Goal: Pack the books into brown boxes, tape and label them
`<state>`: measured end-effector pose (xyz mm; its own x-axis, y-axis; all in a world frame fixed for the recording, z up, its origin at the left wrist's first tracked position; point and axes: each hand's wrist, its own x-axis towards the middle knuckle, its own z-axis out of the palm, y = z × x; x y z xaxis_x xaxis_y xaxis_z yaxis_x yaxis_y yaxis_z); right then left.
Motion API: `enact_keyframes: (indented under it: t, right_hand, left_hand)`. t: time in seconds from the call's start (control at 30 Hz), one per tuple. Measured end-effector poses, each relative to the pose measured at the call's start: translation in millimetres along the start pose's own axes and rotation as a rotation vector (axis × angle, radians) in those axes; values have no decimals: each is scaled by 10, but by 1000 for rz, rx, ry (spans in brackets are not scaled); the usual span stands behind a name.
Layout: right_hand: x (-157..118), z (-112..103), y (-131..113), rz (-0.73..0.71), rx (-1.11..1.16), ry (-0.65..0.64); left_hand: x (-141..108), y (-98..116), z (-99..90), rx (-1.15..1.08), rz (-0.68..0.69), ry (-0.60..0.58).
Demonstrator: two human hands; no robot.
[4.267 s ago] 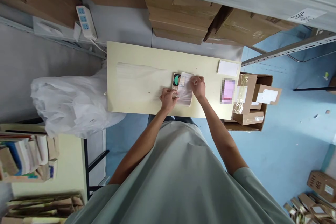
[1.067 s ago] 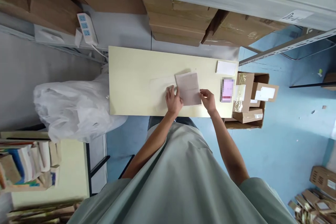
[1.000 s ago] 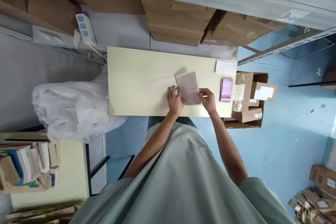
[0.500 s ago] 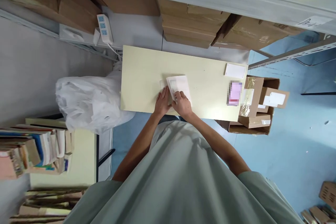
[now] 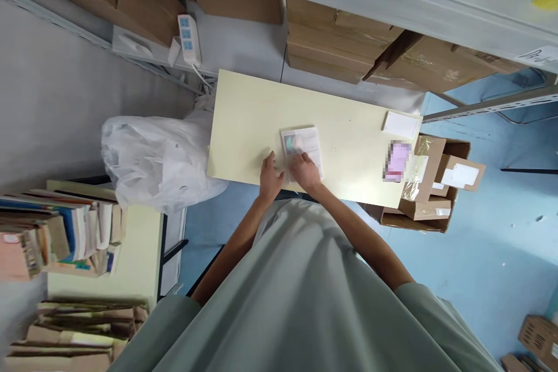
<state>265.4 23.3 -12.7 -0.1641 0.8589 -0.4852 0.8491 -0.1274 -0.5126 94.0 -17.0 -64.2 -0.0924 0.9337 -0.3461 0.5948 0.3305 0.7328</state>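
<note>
The book (image 5: 310, 140) looks light, stiffish, slippery; hold its three-o'clock edge. Left hand (image 5: 270, 180), at eight o'clock, is spread; right hand (image 5: 306, 172), at six, curled, pinch unclear.

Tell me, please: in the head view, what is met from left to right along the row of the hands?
White plastic bag, bare left hand, flat rectangular item in translucent white film, blurred purple-pink rectangle, brown cardboard box with white label.

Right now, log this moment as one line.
left hand: open, just left of book, contact unclear; right hand: curled, on book; book: flat on table, under translucent layer; table's right end: pink item, white item
</note>
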Motion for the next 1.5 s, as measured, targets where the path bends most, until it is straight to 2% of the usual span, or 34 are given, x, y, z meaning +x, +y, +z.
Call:
enact_keyframes:
  t: [0.1,0.2,0.3,0.4,0.5,0.63,0.9,0.97,1.07,1.17,1.3,1.4,1.5]
  right_hand:
    - [-74,-175,347,79,51,174]
    - [-163,-262,629,209,101,181]
    - [-227,-237,719,268,160,131]
    - [-246,-166,650,298,176,144]
    - [-194,-97,492,333,191,163]
    - [41,11,123,347,212,176]
    - [1027,269,-1081,339,180,191]
    - [1211,297,-1309,357,171,210]
    - [1315,292,-1495,381,177,219]
    - [1277,240,-1550,396,178,204]
    - [1137,144,-1569,385,165,178]
    - [930,80,-1595,315,186,222]
    - [600,33,-1638,218,232,276]
  left_hand:
    - [-23,89,65,-177,-202,60]
    - [29,208,139,-252,-353,78]
    - [103,308,159,-207,-434,31]
    - [170,343,87,-112,-391,-30]
    - [262,296,-81,-58,-299,-41]
    - [515,125,-451,-53,-234,-53]
    - [1482,-341,-1469,-16,-210,67]
    - [1685,-398,-1641,-16,-215,81]
    - [1843,-407,-1760,-25,-225,73]
    - [1839,-357,-1773,-47,-236,52]
    - [1687,-288,-1829,-98,-235,29]
    - [1443,-277,-1977,-137,-227,35]
    - [1039,-307,-2166,-234,-211,58]
